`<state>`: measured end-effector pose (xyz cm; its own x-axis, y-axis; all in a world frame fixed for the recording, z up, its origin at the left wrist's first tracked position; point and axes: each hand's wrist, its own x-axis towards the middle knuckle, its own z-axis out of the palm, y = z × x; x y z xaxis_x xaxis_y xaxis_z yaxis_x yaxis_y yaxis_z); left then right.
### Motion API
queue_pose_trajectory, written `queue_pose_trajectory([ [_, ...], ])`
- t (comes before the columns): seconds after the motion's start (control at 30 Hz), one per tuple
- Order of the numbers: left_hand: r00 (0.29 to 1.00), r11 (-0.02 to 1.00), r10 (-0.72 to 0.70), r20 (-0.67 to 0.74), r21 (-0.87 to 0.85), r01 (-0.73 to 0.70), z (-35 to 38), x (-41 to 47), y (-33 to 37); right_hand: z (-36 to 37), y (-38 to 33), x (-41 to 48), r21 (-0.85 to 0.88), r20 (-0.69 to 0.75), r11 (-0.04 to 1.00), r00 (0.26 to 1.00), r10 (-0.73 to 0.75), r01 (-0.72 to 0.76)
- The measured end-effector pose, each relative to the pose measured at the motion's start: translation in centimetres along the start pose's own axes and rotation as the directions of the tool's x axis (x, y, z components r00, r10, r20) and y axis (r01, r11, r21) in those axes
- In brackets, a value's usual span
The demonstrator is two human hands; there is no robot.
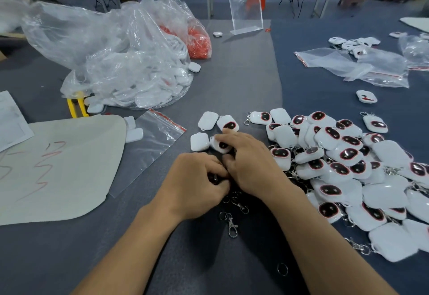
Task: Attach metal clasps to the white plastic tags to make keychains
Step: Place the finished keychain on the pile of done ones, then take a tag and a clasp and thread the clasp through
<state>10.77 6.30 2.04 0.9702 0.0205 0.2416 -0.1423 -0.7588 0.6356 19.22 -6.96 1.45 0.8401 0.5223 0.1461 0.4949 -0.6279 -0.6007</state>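
My left hand is curled around a small metal clasp at the middle of the table. My right hand meets it from the right, thumb against the same clasp, forefinger stretched out over a white tag. Loose metal clasps lie just below my hands. Three more white plastic tags sit right behind my fingers. A big heap of finished tags with clasps spreads to the right.
A large clear bag of white tags and a bag of red pieces stand at the back left. An empty zip bag, beige sheet and yellow snips lie left. Clear stand at back.
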Motion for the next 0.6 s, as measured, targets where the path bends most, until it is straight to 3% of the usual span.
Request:
queue_pose_trajectory([
  [0.07, 0.995, 0.996, -0.071, -0.064, -0.062, 0.067, -0.1, 0.0, -0.1, -0.3, 0.0, -0.5, 0.04, -0.02, 0.999, 1.0, 0.018, -0.018],
  [0.2, 0.941, 0.852, -0.307, -0.146, -0.482, 0.204, -0.5, 0.8, -0.3, -0.2, 0.0, -0.8, 0.068, -0.026, 0.997, 0.999, 0.048, -0.046],
  [0.3, 0.882, 0.777, -0.426, -0.201, -0.58, 0.243, -0.8, 1.2, -0.7, -0.1, -0.1, -0.9, 0.192, -0.181, 0.979, 0.978, 0.099, -0.064],
  [0.37, 0.85, 0.74, -0.482, -0.214, -0.619, 0.264, -0.9, 1.3, -0.9, -0.2, -0.1, -0.9, 0.357, -0.207, 0.926, 0.956, 0.208, -0.124],
  [0.43, 0.839, 0.723, -0.499, -0.215, -0.637, 0.267, -1.0, 1.4, -1.0, -0.6, -0.2, -1.1, 0.653, -0.107, 0.728, 0.926, 0.362, -0.209],
  [0.5, 0.848, 0.725, -0.488, -0.205, -0.636, 0.264, -0.9, 1.4, -1.0, -1.2, -0.8, -1.3, 0.891, 0.112, 0.349, 0.887, 0.449, -0.289],
  [0.53, 0.854, 0.729, -0.482, -0.197, -0.63, 0.266, -0.9, 1.4, -1.0, -1.5, -1.0, -1.4, 0.919, 0.206, 0.218, 0.87, 0.448, -0.33],
  [0.6, 0.857, 0.725, -0.48, -0.19, -0.635, 0.265, -0.8, 1.4, -1.0, -1.8, -1.1, -1.5, 0.905, 0.325, 0.123, 0.849, 0.417, -0.406],
])
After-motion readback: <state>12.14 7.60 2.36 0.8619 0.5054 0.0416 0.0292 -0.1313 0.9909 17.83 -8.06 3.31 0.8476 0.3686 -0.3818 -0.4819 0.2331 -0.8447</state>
